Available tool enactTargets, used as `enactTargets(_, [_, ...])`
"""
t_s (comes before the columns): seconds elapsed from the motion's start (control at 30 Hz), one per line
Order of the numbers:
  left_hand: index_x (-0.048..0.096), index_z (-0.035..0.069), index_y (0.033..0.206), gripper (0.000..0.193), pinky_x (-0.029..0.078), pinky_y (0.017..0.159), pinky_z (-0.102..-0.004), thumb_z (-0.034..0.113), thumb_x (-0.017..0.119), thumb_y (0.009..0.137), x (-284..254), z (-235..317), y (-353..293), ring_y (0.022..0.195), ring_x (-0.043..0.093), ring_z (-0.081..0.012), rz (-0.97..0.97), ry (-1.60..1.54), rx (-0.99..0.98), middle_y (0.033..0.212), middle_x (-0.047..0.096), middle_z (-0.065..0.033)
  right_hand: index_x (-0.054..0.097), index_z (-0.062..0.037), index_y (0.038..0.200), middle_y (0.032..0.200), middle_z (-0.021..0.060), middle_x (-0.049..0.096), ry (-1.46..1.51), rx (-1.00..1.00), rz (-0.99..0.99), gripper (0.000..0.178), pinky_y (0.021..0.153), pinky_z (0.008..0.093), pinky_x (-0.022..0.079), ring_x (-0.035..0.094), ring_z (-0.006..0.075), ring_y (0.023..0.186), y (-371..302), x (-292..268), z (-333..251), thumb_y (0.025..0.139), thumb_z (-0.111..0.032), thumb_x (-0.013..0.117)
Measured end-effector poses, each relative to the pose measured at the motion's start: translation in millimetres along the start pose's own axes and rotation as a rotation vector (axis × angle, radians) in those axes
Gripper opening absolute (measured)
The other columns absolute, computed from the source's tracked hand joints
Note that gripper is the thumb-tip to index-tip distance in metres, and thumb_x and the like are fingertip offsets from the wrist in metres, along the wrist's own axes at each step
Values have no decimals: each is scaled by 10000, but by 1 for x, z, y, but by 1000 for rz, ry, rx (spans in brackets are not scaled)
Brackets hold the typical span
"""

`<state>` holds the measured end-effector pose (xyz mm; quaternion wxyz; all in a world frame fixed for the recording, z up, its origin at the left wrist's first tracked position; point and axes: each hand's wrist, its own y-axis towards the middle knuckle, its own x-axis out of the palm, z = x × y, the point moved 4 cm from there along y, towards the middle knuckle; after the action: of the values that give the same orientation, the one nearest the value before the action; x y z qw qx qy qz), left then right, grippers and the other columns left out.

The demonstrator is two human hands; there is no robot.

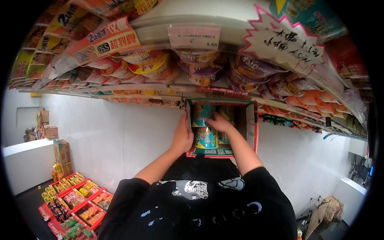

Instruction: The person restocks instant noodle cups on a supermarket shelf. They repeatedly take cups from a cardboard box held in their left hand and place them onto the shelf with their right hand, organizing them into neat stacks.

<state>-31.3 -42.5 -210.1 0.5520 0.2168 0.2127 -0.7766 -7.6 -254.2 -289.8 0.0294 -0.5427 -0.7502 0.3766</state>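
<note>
A cardboard carton (pixel 256 124) with red and green edges is open in front of my chest, just below the shelf edge. Several teal instant noodle cups (pixel 206 139) are inside it, in its left and middle part. My left hand (pixel 183 137) holds the carton from outside, palm along its left wall. Reaching in from the right, my right hand (pixel 220 122) has its fingers on an upper-left teal cup (pixel 201 113). Part of that cup is in shadow, and some of the fingertips are hard to make out.
Shelves above hold instant noodle bowls (pixel 202 66) behind price tags (pixel 194 38) and a starburst sign (pixel 282 42). Down on the left, red display bins (pixel 90 212) carry packaged food. Stacked cartons (pixel 62 152) stand behind them; flattened cardboard (pixel 330 210) lies at lower right.
</note>
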Motion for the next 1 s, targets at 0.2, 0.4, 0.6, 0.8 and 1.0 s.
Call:
enactTargets(0.2, [194,-36,1588,784,370,1171,-456,14,527,880,3,-4,0,1411,418,-476,-15,36,-41,1544,378,-323,472,-14,1486,1405,267,574,-371,-283,216,719,1071,474,463,548,442,1292,-120,-59,-48,931,-429,661])
enactTargets(0.4, [245,1,1583,844,403,1134,-487,145,657,860,2,-4,-8,1342,483,-473,31,213,-75,1505,423,-310,595,-20,1349,1209,212,677,-463,-461,496,562,985,489,482,639,402,1106,-182,-77,-3,905,-354,680])
enactTargets(0.6, [522,23,1397,579,470,1048,-493,181,696,868,-26,64,12,1222,584,-439,325,373,324,1347,588,-252,739,-90,1118,985,101,745,-688,-527,512,382,969,441,420,687,269,954,-184,-56,11,865,-371,684])
enactTargets(0.8, [661,32,1162,383,580,779,-431,-11,733,788,-88,243,37,892,712,-350,518,246,1024,1050,722,-163,751,-110,1045,922,86,751,-772,-529,536,357,930,444,426,698,259,898,-180,-64,19,890,-414,647])
enactTargets(1.0, [547,38,1286,444,557,768,-352,11,694,867,-139,364,86,912,670,-202,581,-21,1183,1108,682,-114,745,-118,948,864,82,750,-764,-623,562,343,860,418,429,702,253,819,-174,-57,28,898,-441,640])
